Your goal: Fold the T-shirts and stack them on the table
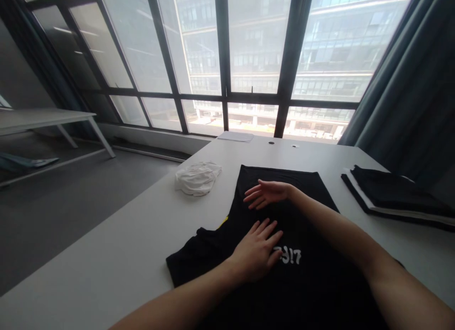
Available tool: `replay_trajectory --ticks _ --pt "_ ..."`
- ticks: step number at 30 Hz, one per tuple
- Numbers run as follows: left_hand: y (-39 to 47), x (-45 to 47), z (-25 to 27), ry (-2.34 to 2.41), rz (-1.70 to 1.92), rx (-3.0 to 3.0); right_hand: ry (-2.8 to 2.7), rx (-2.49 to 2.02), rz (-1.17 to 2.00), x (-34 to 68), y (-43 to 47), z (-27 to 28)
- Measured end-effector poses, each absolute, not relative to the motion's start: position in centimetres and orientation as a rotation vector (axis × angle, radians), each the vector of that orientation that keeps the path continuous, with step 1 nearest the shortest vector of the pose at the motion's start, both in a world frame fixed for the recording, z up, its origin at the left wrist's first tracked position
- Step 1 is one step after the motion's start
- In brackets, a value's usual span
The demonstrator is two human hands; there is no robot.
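A black T-shirt (pixel 302 292) with white lettering lies spread over the white table (pixel 138 240), its hem toward the window and one sleeve out to the left. My left hand (pixel 256 252) rests on the cloth beside the lettering, fingers spread, covering part of the print. Farther up the shirt, my right hand (pixel 268 193) is turned sideways with its fingers stretched out; whether it touches the fabric I cannot tell. Neither hand grips anything. A bit of yellow (pixel 222 222) shows at the shirt's edge near the sleeve.
A crumpled white cloth (pixel 198 177) lies left of the shirt. Folded dark garments (pixel 398 192) are stacked at the right. White paper (pixel 236 137) lies at the table's far end, near the windows. Another table (pixel 42 119) stands at the far left.
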State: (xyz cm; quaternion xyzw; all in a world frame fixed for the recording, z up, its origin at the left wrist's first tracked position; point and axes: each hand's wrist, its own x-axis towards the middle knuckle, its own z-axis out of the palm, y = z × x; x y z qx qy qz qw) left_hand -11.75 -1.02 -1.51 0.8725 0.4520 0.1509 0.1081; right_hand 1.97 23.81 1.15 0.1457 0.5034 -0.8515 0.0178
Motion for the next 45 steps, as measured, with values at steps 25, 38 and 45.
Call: replay_trajectory --ticks 25,38,45 --pt "-0.9 -12.0 0.0 1.323 0.529 2.527 3.303 1.046 -0.533 -7.2 20.0 -1.5" --pt "0.3 -24.6 2.3 2.166 0.273 1.903 3.202 1.391 -0.542 -4.7 20.1 -3.7" --pt "-0.2 -24.1 2.6 2.059 0.276 1.909 3.212 1.393 -0.494 -4.7 20.0 -3.4"
